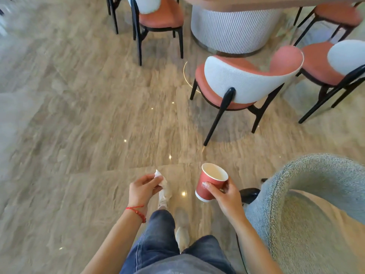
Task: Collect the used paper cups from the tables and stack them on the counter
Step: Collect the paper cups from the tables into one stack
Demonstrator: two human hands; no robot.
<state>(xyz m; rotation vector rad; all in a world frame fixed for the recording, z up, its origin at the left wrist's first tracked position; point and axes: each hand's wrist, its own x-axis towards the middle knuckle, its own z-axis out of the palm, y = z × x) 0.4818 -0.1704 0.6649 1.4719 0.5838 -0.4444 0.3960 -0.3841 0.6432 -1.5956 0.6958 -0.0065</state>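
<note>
The floor (pixel 79 115), pale polished stone, filled most of the view, and the person stood on it mid-stride, jeans and pale shoes below, so this looked like a carrying leg of the job rather than a pickup. A round table (pixel 235 30) on a ribbed white base stood ahead, with pink-and-white chairs (pixel 245 82) drawn round it; its top ran off the frame, so whether cups remained there could not be told. A grey armchair (pixel 308 204) curved in close on the right. No counter showed.

The right hand (pixel 227 196) held the cup (pixel 211 182), a red paper one with a white inside, out in front at about waist height. Its thumb and fingers curled round the wall from the side, which kept the mouth up and only slightly tilted, probably to keep any dregs in. The cup looked empty, though the bottom was not clear.

The left hand (pixel 142 187) pinched a crumpled white napkin (pixel 161 177) between thumb and fingertips, likely litter taken along so one trip served both.
</note>
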